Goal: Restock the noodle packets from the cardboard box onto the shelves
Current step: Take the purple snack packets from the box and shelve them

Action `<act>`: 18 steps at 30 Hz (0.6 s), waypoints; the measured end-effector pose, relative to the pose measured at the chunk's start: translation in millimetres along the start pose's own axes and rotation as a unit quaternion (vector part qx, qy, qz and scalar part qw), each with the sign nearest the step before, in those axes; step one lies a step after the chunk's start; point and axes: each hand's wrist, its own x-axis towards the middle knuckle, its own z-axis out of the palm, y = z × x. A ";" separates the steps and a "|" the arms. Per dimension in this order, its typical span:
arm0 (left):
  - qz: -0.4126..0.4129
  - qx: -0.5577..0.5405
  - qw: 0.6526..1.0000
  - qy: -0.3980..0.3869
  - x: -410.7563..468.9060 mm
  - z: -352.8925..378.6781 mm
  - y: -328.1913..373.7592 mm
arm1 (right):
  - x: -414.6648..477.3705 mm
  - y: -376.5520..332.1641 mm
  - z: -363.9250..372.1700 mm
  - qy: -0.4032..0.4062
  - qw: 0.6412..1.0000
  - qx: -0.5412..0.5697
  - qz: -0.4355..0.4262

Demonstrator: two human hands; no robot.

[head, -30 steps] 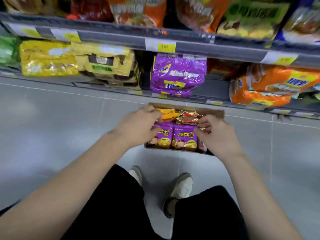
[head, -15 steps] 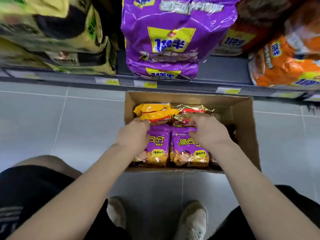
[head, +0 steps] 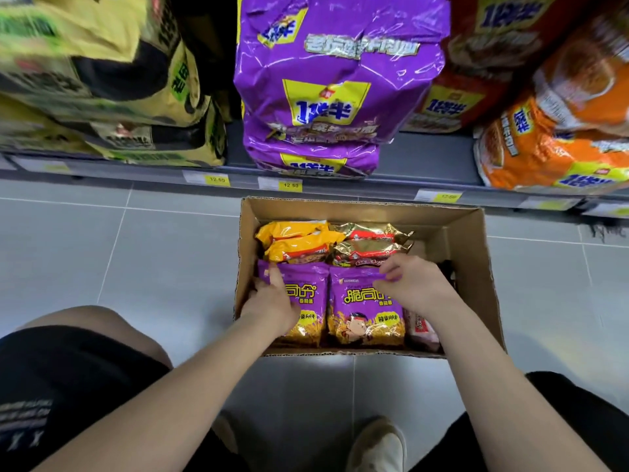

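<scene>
Purple noodle packets point(head: 366, 311), half covered, are gripped one apiece by left hand point(head: 272, 304) and right hand point(head: 415, 287) inside cardboard box point(head: 476, 260)

Shelf tag point(head: 290, 185): 12.50; purple bag point(head: 326, 63): 1袋半.

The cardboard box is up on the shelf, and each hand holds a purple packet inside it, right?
No: the head view shows the cardboard box on the floor, below the shelf. The left hand and right hand do hold purple packets.

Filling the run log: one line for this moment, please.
left hand grips left purple packet | right hand pinches right purple packet | both inside cardboard box
</scene>
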 end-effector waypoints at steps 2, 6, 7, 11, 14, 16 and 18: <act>-0.016 -0.051 0.998 0.019 1.8 6.9 0.6 | 5.3 3.6 1.0 0.010 1.000 -0.017 0.001; -0.022 -0.156 0.986 0.056 -0.6 9.2 0.4 | 5.0 13.1 3.9 -0.001 1.000 -0.027 0.008; -0.016 -0.176 0.982 0.062 -1.5 7.5 0.2 | 4.9 16.1 4.2 -0.003 1.000 -0.025 0.012; 0.008 -0.197 0.978 0.066 -4.5 2.3 1.1 | 10.1 20.8 3.5 0.004 1.000 -0.021 0.017; 0.014 -0.194 0.979 0.068 -5.2 3.0 -1.1 | 16.5 19.3 8.5 -0.010 1.000 -0.009 0.019; 0.021 -0.194 0.978 0.070 -4.2 2.5 -3.1 | 18.5 18.8 11.9 -0.017 0.999 -0.021 0.029; 0.029 -0.202 0.977 0.062 -2.7 1.0 -5.8 | 21.6 21.9 15.9 -0.019 0.999 -0.022 0.043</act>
